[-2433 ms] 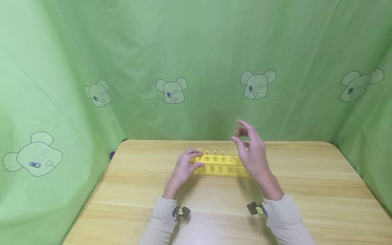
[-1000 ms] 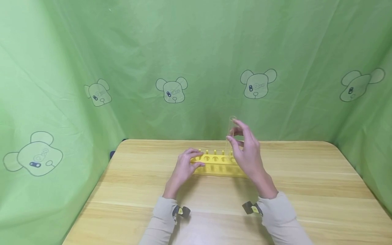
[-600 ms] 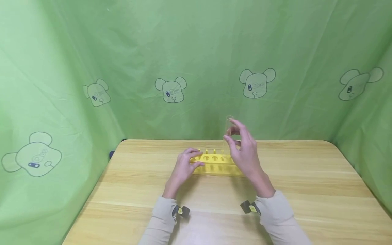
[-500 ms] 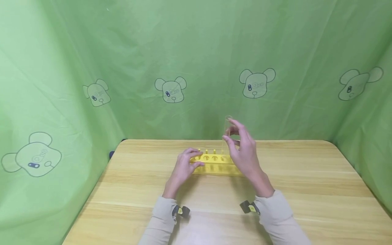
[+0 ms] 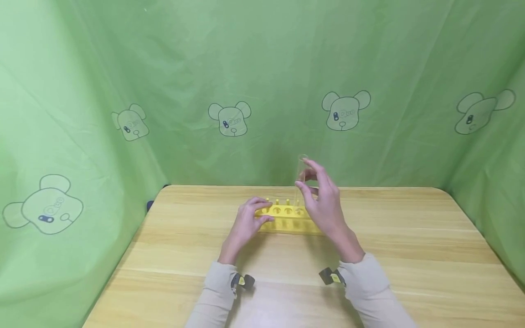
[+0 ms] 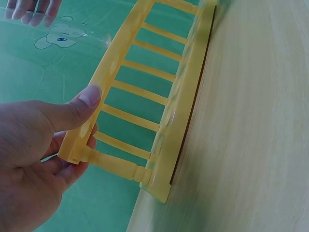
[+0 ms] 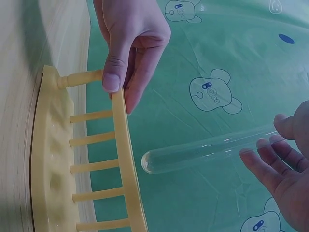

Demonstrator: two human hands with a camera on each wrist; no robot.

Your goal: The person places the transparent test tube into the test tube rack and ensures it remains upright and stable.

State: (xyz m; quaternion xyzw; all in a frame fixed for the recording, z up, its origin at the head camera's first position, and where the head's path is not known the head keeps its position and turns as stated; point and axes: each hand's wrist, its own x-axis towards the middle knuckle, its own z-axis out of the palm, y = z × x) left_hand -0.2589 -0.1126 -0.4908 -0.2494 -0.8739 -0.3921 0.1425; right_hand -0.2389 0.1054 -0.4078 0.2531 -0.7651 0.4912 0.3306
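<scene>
A yellow test tube rack (image 5: 287, 229) stands upright on the table, with round holes along its top bar and several pegs behind. My left hand (image 5: 245, 223) grips the rack's left end, thumb (image 6: 90, 95) on the top bar and fingers curled beneath. A clear test tube (image 7: 203, 151) is pinched near its upper part between the thumb and fingers of my right hand (image 5: 326, 205). Its rounded bottom points down at the rack; in the right wrist view a gap separates it from the top bar. My right hand hides the rack's right end in the head view.
The wooden table (image 5: 410, 246) extends on both sides and in front of the rack. A green curtain (image 5: 279, 82) printed with bear heads encloses the back and sides, close behind the table's far edge.
My right hand has shifted left along the rack, carrying the test tube from above the right-end holes to a hole further left. My left hand and the rack have stayed put.
</scene>
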